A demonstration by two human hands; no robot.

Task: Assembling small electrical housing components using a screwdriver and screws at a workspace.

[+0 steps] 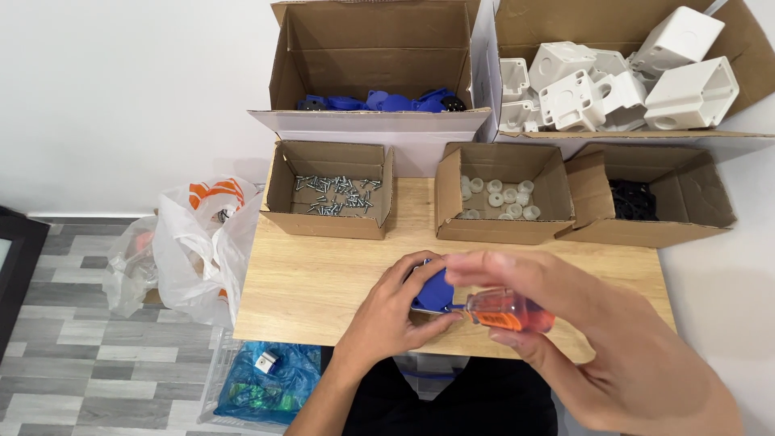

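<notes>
Right hand (565,323): nearest the camera, fingers curled round the orange handle of a screwdriver (504,311), whose shaft points left to a blue plastic part (432,289).
Left hand (395,311): closed over the blue plastic part, pressing it to the table (323,274) near the front edge, about the middle.
Table: light wood top, carrying three small open cardboard boxes along its back edge.
Box of screws (331,191): back left, loose silver screws on its floor.
Box of white rings (500,194): back centre, small white round pieces.
Box of black parts (646,198): back right, dark pieces, kind cannot be told.
Large carton of blue parts (371,64): behind the screws, against the wall.
Large carton of white housings (622,73): behind, right, heaped with white square plastic housings.
Plastic bags (190,242): on the floor left of the table, white and orange.
</notes>
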